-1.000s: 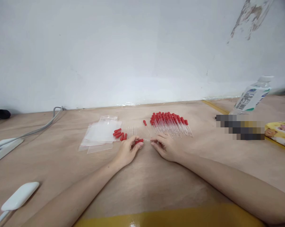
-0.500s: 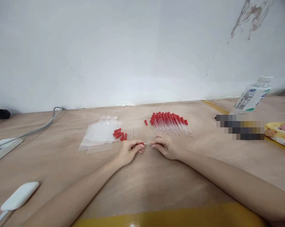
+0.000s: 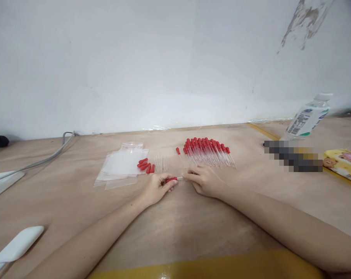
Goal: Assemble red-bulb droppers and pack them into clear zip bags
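Note:
My left hand point(image 3: 160, 187) pinches a red rubber bulb point(image 3: 171, 179) between thumb and fingers. Out of the bulb's right end runs a clear glass dropper tube point(image 3: 180, 178), and the fingers of my right hand point(image 3: 203, 180) are closed on its far part, which they hide. Just beyond my left hand lie several loose red bulbs point(image 3: 144, 165) and several bare glass tubes point(image 3: 160, 162). Behind my right hand is a fanned pile of droppers with red bulbs point(image 3: 207, 149), and one single dropper point(image 3: 178, 151) lies at its left.
Clear zip bags point(image 3: 120, 162) are stacked left of the loose bulbs. A tilted plastic bottle point(image 3: 306, 118), a blurred-out dark object point(image 3: 293, 155) and a yellow packet point(image 3: 344, 162) are at right. A grey cable point(image 3: 44, 161) and a white device point(image 3: 19, 244) are at left.
My left fingers have loosened and shifted, so more of the red bulb shows. My right hand stays on the tube with its fingers slightly repositioned. The whole view has shifted slightly.

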Demonstrator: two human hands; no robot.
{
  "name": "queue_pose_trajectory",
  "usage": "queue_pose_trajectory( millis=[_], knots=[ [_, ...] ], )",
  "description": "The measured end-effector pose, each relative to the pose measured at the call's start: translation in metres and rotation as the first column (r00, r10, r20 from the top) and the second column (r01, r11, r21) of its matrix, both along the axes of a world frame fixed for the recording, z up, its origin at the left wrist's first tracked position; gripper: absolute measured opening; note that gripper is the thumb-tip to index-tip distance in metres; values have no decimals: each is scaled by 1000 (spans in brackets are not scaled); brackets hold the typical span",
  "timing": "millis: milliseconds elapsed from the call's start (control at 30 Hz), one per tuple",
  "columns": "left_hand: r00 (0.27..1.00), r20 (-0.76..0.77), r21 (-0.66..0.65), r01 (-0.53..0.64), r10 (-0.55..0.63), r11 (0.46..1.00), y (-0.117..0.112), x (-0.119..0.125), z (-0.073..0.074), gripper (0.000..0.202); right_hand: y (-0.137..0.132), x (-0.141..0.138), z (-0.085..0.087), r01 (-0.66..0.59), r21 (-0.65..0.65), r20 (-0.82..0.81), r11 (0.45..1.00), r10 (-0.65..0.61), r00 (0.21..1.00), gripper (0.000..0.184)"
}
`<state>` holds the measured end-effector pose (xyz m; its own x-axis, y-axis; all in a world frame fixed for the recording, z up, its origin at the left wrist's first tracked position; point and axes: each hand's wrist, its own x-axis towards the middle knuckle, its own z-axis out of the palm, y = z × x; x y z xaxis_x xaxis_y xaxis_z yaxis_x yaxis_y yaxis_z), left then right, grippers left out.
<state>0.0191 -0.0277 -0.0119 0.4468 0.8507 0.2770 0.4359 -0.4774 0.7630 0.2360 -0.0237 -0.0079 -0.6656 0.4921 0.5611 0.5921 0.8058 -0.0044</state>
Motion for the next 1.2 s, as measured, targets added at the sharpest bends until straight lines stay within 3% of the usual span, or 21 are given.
queue_pose_trajectory(
  millis=[133,200,567,733,967,1033,1100,1200],
  knots=[
    [995,-42,295,-72,88,953,2,-4,3,19,-3,-4,-2,34,-36,-130,999,-39,991,20],
    [993,-53,360,-78,104,930,2,-5,5,18,-2,-5,-1,20,-73,-184,997,-33,982,18],
    [994,-105,197,9,12,980,4,-6,-3,22,1,-12,-1,-16,-149,-92,989,3,996,26],
    [993,-113,240,5,23,971,0,-5,1,21,-6,-18,5,64,-251,-55,966,-80,995,27],
    [985,-151,412,-14,84,911,0,-7,4,23,-6,-9,34,148,-320,107,936,-120,987,18],
    [983,-134,437,-55,125,898,-1,-9,4,30,2,1,41,229,-384,100,894,-206,973,17],
    [983,-144,410,-47,116,911,-3,-10,5,29,14,9,47,321,-487,40,812,-347,937,18],
    [972,-231,328,113,-37,938,-4,-10,8,24,33,9,49,441,-573,-29,691,-555,832,24]
  ],
)
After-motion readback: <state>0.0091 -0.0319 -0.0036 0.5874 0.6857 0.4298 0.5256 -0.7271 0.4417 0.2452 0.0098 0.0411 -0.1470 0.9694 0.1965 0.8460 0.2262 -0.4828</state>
